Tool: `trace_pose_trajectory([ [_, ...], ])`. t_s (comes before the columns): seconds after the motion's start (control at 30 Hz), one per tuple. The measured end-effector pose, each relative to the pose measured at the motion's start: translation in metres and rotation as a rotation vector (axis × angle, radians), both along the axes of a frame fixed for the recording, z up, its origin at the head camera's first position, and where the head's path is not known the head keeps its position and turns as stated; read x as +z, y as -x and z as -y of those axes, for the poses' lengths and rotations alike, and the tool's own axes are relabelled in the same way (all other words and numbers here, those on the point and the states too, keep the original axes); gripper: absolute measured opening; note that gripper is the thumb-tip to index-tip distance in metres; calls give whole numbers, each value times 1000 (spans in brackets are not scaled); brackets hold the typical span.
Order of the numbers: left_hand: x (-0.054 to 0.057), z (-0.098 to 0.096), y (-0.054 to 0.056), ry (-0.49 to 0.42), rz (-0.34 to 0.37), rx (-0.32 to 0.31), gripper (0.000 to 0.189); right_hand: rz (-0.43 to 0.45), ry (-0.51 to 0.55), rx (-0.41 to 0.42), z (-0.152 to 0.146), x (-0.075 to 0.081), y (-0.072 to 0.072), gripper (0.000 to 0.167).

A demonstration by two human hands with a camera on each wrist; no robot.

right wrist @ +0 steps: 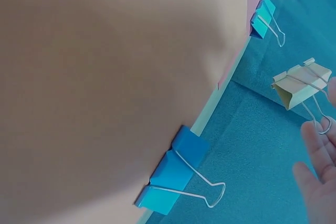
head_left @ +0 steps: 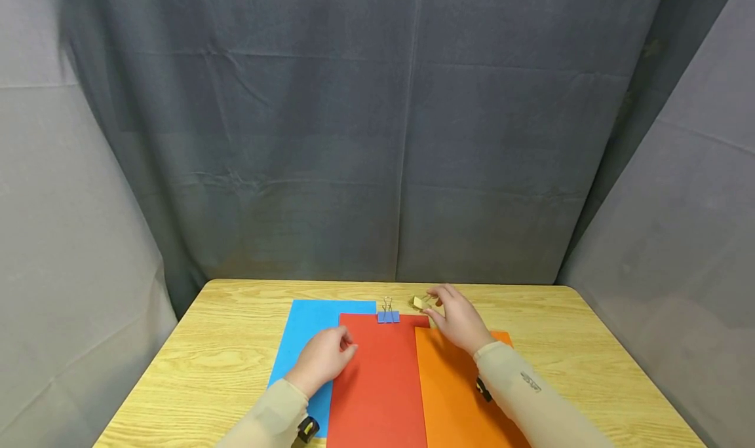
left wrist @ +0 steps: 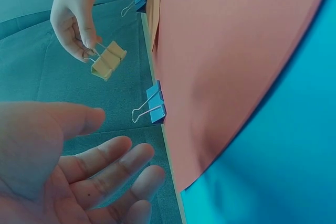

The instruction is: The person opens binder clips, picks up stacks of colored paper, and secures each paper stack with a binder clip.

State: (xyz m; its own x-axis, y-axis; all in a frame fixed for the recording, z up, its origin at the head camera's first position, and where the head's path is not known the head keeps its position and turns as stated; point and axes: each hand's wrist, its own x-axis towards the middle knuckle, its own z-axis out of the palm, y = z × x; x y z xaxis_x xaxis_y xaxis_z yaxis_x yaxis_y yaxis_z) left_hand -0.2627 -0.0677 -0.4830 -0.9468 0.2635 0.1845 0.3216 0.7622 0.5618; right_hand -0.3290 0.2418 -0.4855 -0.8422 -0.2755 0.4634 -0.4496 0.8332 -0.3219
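My right hand (head_left: 461,322) pinches a yellow binder clip (right wrist: 303,85) by its wire handles, holding it above the far end of the sheets. My left hand (head_left: 323,356) hovers over the blue and red sheets with nothing in it; its fingers are relaxed in the left wrist view. A blue binder clip (head_left: 388,317) sits on the far edge of the red sheet (head_left: 377,376). Another blue binder clip (right wrist: 173,171) grips the far edge of the orange sheet (head_left: 460,395), hidden behind my right hand in the head view.
The blue sheet (head_left: 330,309) lies at the left, partly under the red one, and the orange sheet overlaps the red at the right. All lie on a wood-grain table (head_left: 194,356). A dark grey curtain (head_left: 307,140) hangs behind, with pale cloth (head_left: 65,238) at both sides.
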Motion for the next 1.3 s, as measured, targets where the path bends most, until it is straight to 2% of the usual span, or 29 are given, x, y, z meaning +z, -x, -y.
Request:
trace_pose_trajectory([
  [0.47, 1, 0, 0, -4, 7, 5, 13, -6, 63, 2, 3, 0, -6, 37],
  [0.9, -1, 10, 4, -21, 0, 26, 11, -43, 48, -19, 4, -1, -13, 35],
  [1.3, -3, 18, 8, -24, 7, 49, 10, -34, 48, -11, -2, -3, -18, 40],
])
